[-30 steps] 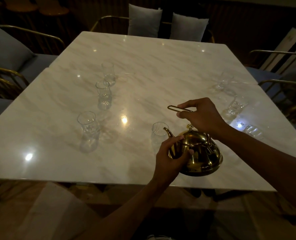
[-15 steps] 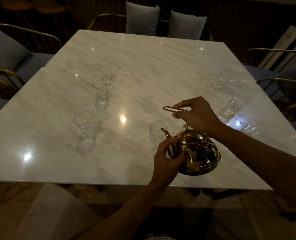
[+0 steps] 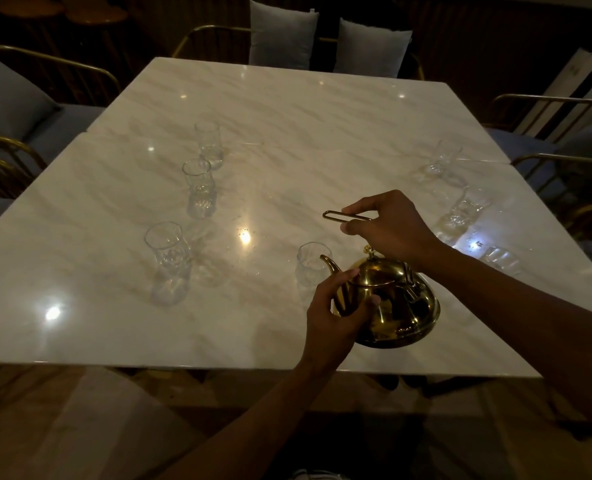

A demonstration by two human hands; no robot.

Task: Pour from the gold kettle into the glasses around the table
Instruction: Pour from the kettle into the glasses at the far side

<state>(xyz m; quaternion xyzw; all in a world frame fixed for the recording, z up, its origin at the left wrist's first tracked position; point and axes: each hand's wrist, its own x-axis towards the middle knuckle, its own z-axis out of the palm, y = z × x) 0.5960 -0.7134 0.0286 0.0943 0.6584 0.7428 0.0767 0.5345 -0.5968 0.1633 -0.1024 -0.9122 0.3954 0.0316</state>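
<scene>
The gold kettle is near the table's front edge, right of centre, its spout pointing left toward a small clear glass. My right hand grips the kettle's thin wire handle above the lid. My left hand wraps around the kettle's left side at the base of the spout. Three clear glasses stand in a row on the left: near, middle, far. On the right are three more glasses: far, middle, near.
The white marble table is large, with glare spots. Gold-framed chairs with grey cushions stand on the left and right. Two grey pillows sit on chairs at the far side.
The kettle and both hands have barely shifted; the view has drifted slightly. My grip on the handle and the kettle's side is unchanged.
</scene>
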